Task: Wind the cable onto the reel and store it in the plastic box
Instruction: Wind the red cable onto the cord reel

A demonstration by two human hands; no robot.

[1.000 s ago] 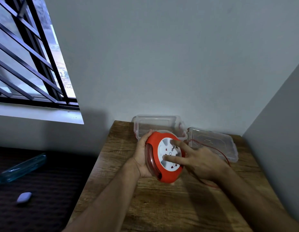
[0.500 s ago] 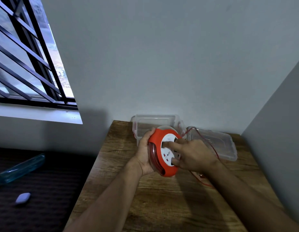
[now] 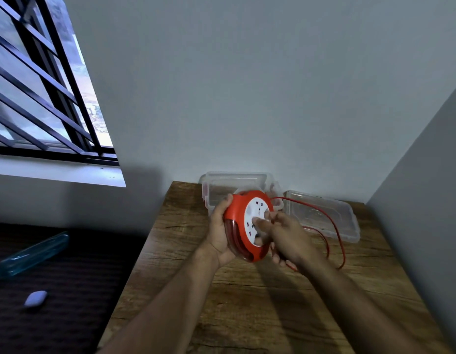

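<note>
A round red cable reel [image 3: 238, 213] with a white socket face stands on edge above the wooden table [image 3: 260, 297]. My left hand [image 3: 219, 231] grips its back and rim. My right hand [image 3: 283, 236] lies on the white face, fingertips pressed into it. A thin red cable [image 3: 334, 223] loops loosely from the reel's top right, over the table and back under my right hand. A clear plastic box [image 3: 234, 182] sits right behind the reel against the wall.
The box's clear lid [image 3: 324, 215] lies to the right, partly under the cable loop. Walls close in the table at the back and right. To the left, lower down, a dark surface holds a blue bottle [image 3: 32, 254] and a small pale object [image 3: 36, 297].
My right hand has turned round on the white face, from fingers spread to lower down on it. The cable loop has swung out wider to the right over the lid.
</note>
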